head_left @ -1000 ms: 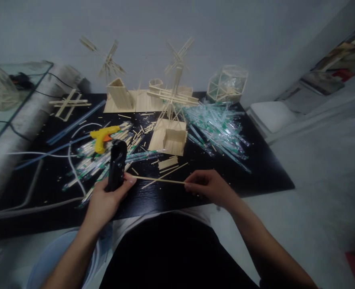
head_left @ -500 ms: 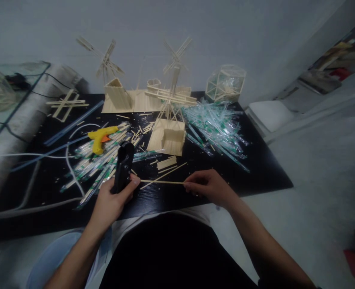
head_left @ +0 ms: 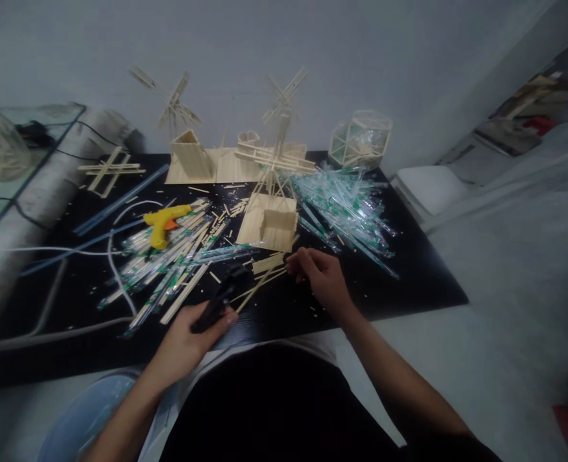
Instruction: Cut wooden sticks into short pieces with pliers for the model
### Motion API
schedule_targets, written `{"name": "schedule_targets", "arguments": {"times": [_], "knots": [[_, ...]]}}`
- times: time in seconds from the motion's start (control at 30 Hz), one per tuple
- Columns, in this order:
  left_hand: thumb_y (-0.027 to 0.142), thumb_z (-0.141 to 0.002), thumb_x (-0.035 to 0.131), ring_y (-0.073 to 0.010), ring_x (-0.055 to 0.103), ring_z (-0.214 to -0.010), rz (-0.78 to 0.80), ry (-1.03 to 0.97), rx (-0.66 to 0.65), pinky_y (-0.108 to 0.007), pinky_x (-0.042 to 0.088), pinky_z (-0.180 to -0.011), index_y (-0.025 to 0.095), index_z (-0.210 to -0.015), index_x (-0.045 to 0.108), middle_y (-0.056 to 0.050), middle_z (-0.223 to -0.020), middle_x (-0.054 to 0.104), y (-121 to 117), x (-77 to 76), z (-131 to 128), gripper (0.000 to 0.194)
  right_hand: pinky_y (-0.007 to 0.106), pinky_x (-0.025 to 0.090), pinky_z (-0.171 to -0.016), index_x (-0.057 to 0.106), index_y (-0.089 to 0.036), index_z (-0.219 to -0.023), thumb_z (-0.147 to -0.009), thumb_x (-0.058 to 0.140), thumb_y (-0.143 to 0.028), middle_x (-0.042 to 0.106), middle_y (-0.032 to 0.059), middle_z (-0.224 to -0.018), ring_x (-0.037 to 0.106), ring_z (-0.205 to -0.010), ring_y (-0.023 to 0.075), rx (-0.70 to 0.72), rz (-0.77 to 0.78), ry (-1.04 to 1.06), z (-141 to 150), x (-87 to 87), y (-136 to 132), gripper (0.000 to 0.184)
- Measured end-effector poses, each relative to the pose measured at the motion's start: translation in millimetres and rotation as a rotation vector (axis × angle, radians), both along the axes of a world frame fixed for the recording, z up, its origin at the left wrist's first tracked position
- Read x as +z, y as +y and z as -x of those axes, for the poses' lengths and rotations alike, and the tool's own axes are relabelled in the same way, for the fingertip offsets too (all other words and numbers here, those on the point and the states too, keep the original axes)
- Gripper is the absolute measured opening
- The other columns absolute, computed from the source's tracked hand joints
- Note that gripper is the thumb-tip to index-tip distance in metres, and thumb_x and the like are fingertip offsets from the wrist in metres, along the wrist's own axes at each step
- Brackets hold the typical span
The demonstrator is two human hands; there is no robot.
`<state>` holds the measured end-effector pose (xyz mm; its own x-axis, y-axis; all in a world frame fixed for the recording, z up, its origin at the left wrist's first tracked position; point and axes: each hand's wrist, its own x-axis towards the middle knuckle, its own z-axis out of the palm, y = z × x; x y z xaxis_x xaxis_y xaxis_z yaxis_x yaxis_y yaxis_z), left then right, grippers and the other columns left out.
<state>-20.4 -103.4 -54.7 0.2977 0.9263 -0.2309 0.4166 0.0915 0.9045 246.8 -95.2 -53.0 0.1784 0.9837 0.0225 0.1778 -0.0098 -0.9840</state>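
My left hand (head_left: 194,333), near the front edge of the black table, is closed around a black hand tool (head_left: 221,298) that points up and away. My right hand (head_left: 319,276) is low over the table, thumb and fingers pinched together. Its fingertips are at the right end of a small pile of short wooden sticks (head_left: 267,262). Longer thin sticks (head_left: 251,296) slant from near the tool toward these fingertips. Whether the fingers grip one is hidden. Just beyond stands a wooden windmill model (head_left: 276,160) on a flat base with a low walled box.
A yellow glue gun (head_left: 161,224) lies on wrapped sticks (head_left: 168,263) at left, its white cord looping nearby. Empty-looking clear wrappers (head_left: 346,199) heap at right. More windmill models (head_left: 187,157) and a faceted frame (head_left: 361,138) line the wall. A white stool (head_left: 430,189) stands beyond the table.
The stick is no longer stretched between my hands. My left hand has lowered, the tool tilting to the right. My right hand has moved forward to the short stick pile.
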Motion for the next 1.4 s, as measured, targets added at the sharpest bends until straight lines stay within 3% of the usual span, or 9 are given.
{"name": "schedule_targets", "arguments": {"times": [0.13,0.27,0.47,0.67,0.8,1.0,1.1,1.27,1.4], "knots": [[0.053,-0.073,0.078,-0.0119,0.050,-0.053,0.044,-0.016,0.216,-0.022,0.042,-0.050,0.016,-0.077,0.074,0.001,-0.058,0.058,2.3,-5.2,12.6,0.037,0.033,0.053,-0.082,0.074,-0.018,-0.090,-0.093,0.067,-0.021,0.076,0.0067,-0.091,0.069,-0.085,0.0209,0.134,-0.177,-0.496,7.5,-18.6,5.4,0.008],[0.053,-0.072,0.079,-0.0115,0.052,-0.053,0.049,-0.065,0.274,-0.022,0.043,-0.050,0.016,-0.078,0.073,0.001,-0.059,0.058,1.6,-7.1,19.8,0.038,0.035,0.051,-0.089,0.072,-0.017,-0.100,-0.096,0.059,-0.011,0.074,0.0102,-0.098,0.066,-0.095,0.0235,0.290,-0.140,-0.863,12.1,-26.2,5.7,0.014],[0.053,-0.072,0.079,-0.0116,0.053,-0.054,0.026,-0.046,0.265,-0.022,0.045,-0.052,0.016,-0.077,0.074,0.000,-0.061,0.061,0.1,-8.4,17.5,0.038,0.031,0.050,-0.082,0.068,-0.017,-0.099,-0.099,0.057,-0.014,0.071,0.0087,-0.098,0.065,-0.092,0.0215,0.366,-0.013,-1.060,12.8,-19.4,6.3,0.012],[0.054,-0.073,0.079,-0.0135,0.057,-0.060,-0.005,-0.054,0.269,-0.023,0.046,-0.055,0.017,-0.084,0.077,-0.002,-0.069,0.067,-1.7,-17.2,11.6,0.038,0.037,0.049,-0.084,0.065,-0.013,-0.098,-0.094,0.048,0.000,0.066,0.0127,-0.097,0.058,-0.090,0.0256,0.458,-0.100,-1.214,13.6,-15.2,2.4,0.021],[0.051,-0.074,0.079,-0.0192,0.067,-0.075,-0.062,-0.063,0.280,-0.027,0.053,-0.068,0.019,-0.085,0.079,-0.005,-0.083,0.075,-6.2,-18.3,2.9,0.034,0.037,0.049,-0.090,0.061,-0.014,-0.112,-0.092,0.040,0.005,0.061,0.0127,-0.106,0.057,-0.098,0.0234,0.482,-0.168,-0.957,13.2,-1.2,-6.3,0.035],[0.047,-0.076,0.077,-0.0206,0.070,-0.077,-0.081,-0.113,0.233,-0.030,0.055,-0.076,0.019,-0.083,0.078,-0.004,-0.084,0.077,-9.1,-7.7,-24.8,0.029,0.029,0.051,-0.078,0.061,-0.019,-0.093,-0.097,0.056,-0.020,0.063,0.0027,-0.090,0.061,-0.083,0.0159,0.321,-0.055,-0.223,17.8,8.8,-12.9,0.007],[0.047,-0.079,0.074,-0.0190,0.067,-0.073,-0.080,-0.112,0.175,-0.028,0.053,-0.070,0.018,-0.081,0.077,-0.003,-0.079,0.075,-8.0,-6.1,-39.6,0.029,0.029,0.053,-0.077,0.065,-0.019,-0.092,-0.091,0.065,-0.026,0.067,0.0011,-0.085,0.064,-0.080,0.0159,0.288,0.025,0.024,23.9,2.6,-14.0,0.008],[0.045,-0.084,0.070,-0.0165,0.064,-0.072,-0.086,-0.079,0.062,-0.025,0.048,-0.069,0.018,-0.082,0.075,0.000,-0.078,0.072,-8.4,-11.7,-49.4,0.028,0.031,0.055,-0.081,0.071,-0.021,-0.099,-0.084,0.074,-0.030,0.075,0.0028,-0.089,0.071,-0.084,0.0190,0.268,0.069,0.167,26.8,-6.6,-16.7,0.018],[0.046,-0.084,0.070,-0.0160,0.063,-0.072,-0.071,-0.074,0.083,-0.025,0.047,-0.069,0.018,-0.084,0.075,0.000,-0.078,0.072,-8.1,-16.1,-49.3,0.028,0.032,0.056,-0.080,0.073,-0.021,-0.103,-0.083,0.076,-0.033,0.077,0.0040,-0.089,0.073,-0.082,0.0196,0.298,0.110,0.182,23.1,-4.2,-18.9,0.023]]}}
